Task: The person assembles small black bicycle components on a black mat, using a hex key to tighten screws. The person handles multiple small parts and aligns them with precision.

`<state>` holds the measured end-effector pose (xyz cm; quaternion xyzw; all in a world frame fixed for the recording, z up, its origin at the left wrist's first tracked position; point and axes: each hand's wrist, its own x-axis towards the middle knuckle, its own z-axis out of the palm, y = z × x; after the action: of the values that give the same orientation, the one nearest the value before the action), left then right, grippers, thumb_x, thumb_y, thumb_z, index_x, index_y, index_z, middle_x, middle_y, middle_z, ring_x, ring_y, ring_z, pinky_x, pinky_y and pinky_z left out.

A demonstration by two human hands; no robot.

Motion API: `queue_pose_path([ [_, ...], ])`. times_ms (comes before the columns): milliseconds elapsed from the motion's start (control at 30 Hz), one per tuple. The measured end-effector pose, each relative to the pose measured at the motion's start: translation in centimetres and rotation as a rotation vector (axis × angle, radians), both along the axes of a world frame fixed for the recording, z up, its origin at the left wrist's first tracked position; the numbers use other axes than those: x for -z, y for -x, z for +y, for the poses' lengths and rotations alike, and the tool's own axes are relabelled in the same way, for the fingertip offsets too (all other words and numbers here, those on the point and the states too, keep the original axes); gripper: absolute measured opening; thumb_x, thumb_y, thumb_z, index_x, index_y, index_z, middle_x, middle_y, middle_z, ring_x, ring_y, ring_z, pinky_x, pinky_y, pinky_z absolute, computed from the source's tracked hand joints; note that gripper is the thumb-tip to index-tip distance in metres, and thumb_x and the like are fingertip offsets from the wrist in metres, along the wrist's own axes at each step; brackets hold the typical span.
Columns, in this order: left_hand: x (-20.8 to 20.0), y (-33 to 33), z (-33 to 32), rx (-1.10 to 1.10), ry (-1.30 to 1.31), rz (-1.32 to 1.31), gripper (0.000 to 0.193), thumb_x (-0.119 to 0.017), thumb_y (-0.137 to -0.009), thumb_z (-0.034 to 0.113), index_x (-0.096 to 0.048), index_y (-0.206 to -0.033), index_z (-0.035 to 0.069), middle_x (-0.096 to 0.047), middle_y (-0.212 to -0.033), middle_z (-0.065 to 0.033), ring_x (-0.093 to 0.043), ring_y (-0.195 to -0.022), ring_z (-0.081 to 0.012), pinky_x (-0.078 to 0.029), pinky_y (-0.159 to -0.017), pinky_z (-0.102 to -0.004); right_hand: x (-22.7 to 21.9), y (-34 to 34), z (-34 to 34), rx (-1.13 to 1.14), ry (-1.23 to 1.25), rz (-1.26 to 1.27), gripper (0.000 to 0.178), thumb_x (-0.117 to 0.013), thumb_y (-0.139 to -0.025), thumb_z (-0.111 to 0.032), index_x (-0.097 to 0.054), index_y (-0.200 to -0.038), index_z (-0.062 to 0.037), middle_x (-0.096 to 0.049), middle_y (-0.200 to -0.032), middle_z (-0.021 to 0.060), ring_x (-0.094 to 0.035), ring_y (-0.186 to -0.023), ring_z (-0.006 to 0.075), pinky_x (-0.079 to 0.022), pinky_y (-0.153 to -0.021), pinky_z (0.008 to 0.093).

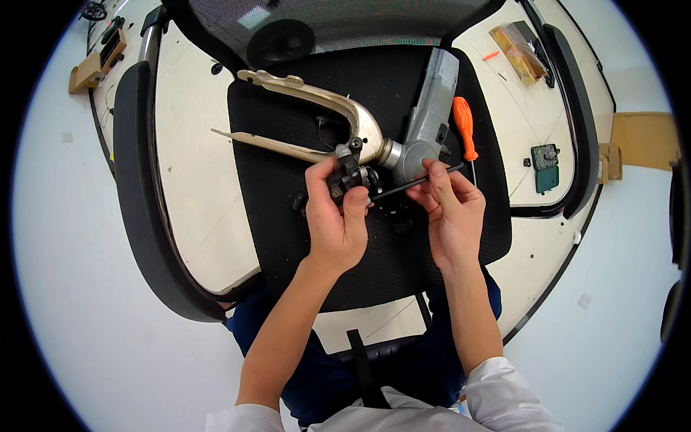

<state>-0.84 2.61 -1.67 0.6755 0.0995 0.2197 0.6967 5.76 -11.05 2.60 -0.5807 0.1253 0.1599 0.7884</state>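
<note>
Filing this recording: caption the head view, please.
Left grip holding a black mechanical part, right grip a thin dark rod, above a black chair seat.

From the wearer's head, the left fisheye camera is looking steeply down, facing the black office-chair seat (389, 277) from close by and framing the left hand (336, 223) and right hand (456, 216) mid-view.

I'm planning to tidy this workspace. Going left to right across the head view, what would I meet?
Black left armrest → left hand → right hand → small green case → brown cardboard.
</note>
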Motion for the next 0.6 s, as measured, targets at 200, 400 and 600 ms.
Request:
queue_pose_path([
  [200,-0.5,-0.4,-0.6,0.01,0.148,0.0,0.041,-0.045,-0.101,0.036,-0.034,-0.122,0.002,-0.054,-0.099,-0.0094,-0.056,-0.067,-0.0114,-0.046,-0.056,-0.0231,-0.6,-0.5,-1.1,-0.088,-0.089,-0.017,0.025,-0.062,-0.093,-0.014,-0.063,-0.104,0.0089,-0.068,-0.094,0.0193,-0.07,-0.088,0.0282,-0.061,-0.075,0.0339],
  [400,-1.4,-0.8,-1.1,0.03,0.531,0.192,0.038,-0.033,-0.104,0.043,-0.039,-0.111,0.006,-0.054,-0.082,-0.009,-0.054,-0.06,-0.0156,-0.044,-0.051,-0.0287,-0.6,-0.5,-1.5,-0.197,-0.163,-0.174,0.023,-0.06,-0.094,-0.009,-0.062,-0.108,0.0085,-0.069,-0.095,0.0205,-0.069,-0.094,0.0314,-0.061,-0.079,0.035],
  [600,-1.6,-1.1,-0.8,0.076,0.629,0.179,0.036,-0.029,-0.104,0.043,-0.038,-0.109,0.008,-0.053,-0.079,-0.0088,-0.053,-0.059,-0.0165,-0.042,-0.05,-0.0298,-1.2,-1.1,-1.7,-0.283,-0.131,-0.229,0.021,-0.059,-0.094,-0.006,-0.062,-0.11,0.007,-0.069,-0.1,0.0186,-0.069,-0.098,0.0273,-0.059,-0.083,0.032],
])
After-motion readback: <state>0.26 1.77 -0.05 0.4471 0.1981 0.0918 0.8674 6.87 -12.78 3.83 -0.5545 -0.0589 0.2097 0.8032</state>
